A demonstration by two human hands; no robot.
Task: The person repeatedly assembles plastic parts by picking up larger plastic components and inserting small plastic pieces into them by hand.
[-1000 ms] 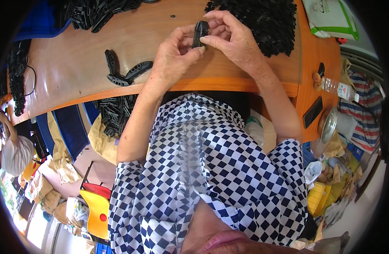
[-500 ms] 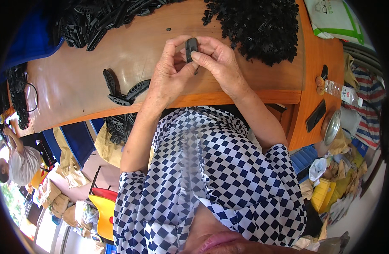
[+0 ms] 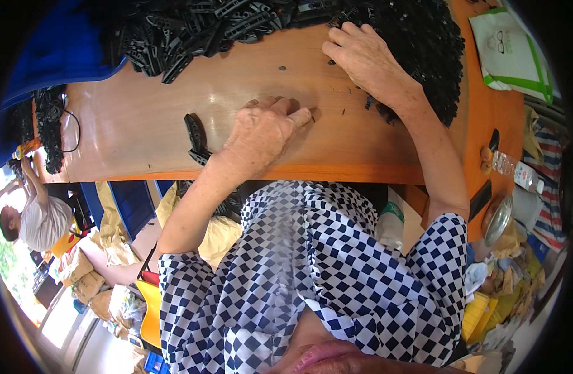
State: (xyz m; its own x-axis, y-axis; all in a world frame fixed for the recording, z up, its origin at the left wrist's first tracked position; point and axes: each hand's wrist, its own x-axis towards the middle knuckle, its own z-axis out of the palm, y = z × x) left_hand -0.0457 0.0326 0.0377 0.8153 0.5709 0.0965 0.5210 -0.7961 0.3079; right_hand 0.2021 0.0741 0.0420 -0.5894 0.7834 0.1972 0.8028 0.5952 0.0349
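My left hand [image 3: 261,134] rests low over the table's front part, palm down, its fingers curled under. One finger points right, with a tiny dark sliver by its tip; whatever the hand holds is hidden. At the near edge of a heap of small black plastic pieces [image 3: 417,68], my right hand [image 3: 368,59] reaches in with bent, slightly spread fingers; nothing shows in them. Left of my left hand lie curved black plastic parts [image 3: 194,131], partly covered by my wrist. More such long black parts are heaped in a pile [image 3: 202,31] at the back.
The wooden table [image 3: 130,124] carries a few loose black bits. A blue bin [image 3: 56,50] stands at the far left. On the right are a white-green bag [image 3: 510,50], a plastic bottle [image 3: 517,171], a phone [image 3: 480,201] and a metal bowl [image 3: 498,219]. Another person [image 3: 43,221] sits far left.
My hands were together around a dark plastic part; they have parted. My right hand has moved right and away to the small-piece heap. My left has lowered toward the table.
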